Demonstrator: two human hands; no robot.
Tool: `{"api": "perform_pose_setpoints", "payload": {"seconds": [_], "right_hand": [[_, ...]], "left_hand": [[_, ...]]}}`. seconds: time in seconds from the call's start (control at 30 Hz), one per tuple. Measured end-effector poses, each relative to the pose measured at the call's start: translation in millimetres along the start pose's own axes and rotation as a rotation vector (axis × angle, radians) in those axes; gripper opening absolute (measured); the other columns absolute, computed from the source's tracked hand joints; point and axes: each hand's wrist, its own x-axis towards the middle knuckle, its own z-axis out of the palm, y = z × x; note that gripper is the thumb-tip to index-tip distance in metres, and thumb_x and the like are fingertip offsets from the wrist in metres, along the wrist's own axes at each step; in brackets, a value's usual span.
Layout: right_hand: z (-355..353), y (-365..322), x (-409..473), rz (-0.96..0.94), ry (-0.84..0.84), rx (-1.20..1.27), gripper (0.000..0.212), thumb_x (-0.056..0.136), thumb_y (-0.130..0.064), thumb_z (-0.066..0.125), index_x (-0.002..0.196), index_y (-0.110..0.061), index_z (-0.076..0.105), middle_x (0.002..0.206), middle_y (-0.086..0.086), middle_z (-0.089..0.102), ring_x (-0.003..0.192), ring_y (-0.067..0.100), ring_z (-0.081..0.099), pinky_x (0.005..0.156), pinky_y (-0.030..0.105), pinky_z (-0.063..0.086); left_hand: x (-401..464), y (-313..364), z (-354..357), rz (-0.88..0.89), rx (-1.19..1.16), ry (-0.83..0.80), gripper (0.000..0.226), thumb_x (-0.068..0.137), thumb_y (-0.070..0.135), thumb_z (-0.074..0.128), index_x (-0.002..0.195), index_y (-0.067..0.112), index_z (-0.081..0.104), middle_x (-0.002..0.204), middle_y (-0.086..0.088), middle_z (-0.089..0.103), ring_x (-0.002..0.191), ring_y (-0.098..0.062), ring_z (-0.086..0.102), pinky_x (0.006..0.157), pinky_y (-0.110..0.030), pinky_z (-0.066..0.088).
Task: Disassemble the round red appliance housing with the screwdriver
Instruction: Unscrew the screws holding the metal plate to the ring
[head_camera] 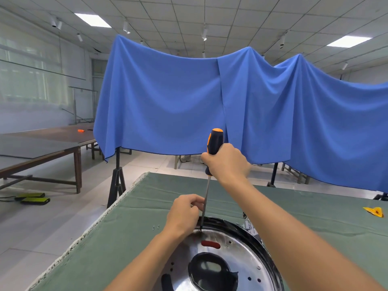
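The round appliance housing (228, 255) lies on the green table with its shiny metal plate facing up; a red slot shows through the plate and a dark ring runs round it. My right hand (227, 162) grips the black and orange handle of the screwdriver (212, 148), which stands nearly upright. Its tip sits on a screw at the plate's far rim. My left hand (184, 214) rests on that rim, fingers curled, pinching the shaft low down. My right forearm hides the housing's right side.
Two small screws (156, 227) lie on the green cloth (130, 227) left of the housing. A yellow scrap (374, 212) lies at the far right. The table's left edge runs diagonally. Blue drapes (189, 101) hang behind, and brown tables (48, 148) stand at the left.
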Motion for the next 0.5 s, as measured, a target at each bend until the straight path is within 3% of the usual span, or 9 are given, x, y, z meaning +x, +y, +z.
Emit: {"api": "perform_pose_setpoints", "payload": {"seconds": [0.2, 0.4, 0.5], "right_hand": [[-4.7, 6.1, 10.4, -0.01, -0.103, 0.09, 0.023, 0.078, -0.035, 0.062, 0.073, -0.018, 0.047, 0.069, -0.002, 0.055, 0.071, 0.023, 0.056, 0.057, 0.028, 0.037], [-6.6, 1.7, 5.5, -0.086, -0.236, 0.182, 0.024, 0.078, -0.032, 0.062, 0.067, -0.02, 0.045, 0.062, -0.004, 0.054, 0.055, 0.015, 0.046, 0.052, 0.027, 0.035], [-10.2, -5.0, 6.0, -0.132, -0.396, 0.25, 0.029, 0.079, -0.028, 0.065, 0.063, -0.019, 0.042, 0.053, -0.006, 0.046, 0.048, 0.014, 0.041, 0.051, 0.026, 0.034]], "left_hand": [[-3.0, -12.9, 1.1, 0.024, -0.005, -0.054, 0.048, 0.071, -0.005, 0.041, 0.091, 0.025, 0.073, 0.08, 0.012, 0.071, 0.085, -0.004, 0.065, 0.085, -0.035, 0.051], [-1.6, -13.4, 2.7, 0.074, 0.038, -0.015, 0.024, 0.089, 0.013, 0.052, 0.091, 0.026, 0.073, 0.085, 0.012, 0.072, 0.09, -0.012, 0.064, 0.086, -0.038, 0.05], [-3.4, -12.3, 2.9, 0.04, -0.012, -0.017, 0.031, 0.086, 0.007, 0.049, 0.089, 0.032, 0.067, 0.08, 0.013, 0.071, 0.088, -0.008, 0.064, 0.088, -0.037, 0.05]]}}
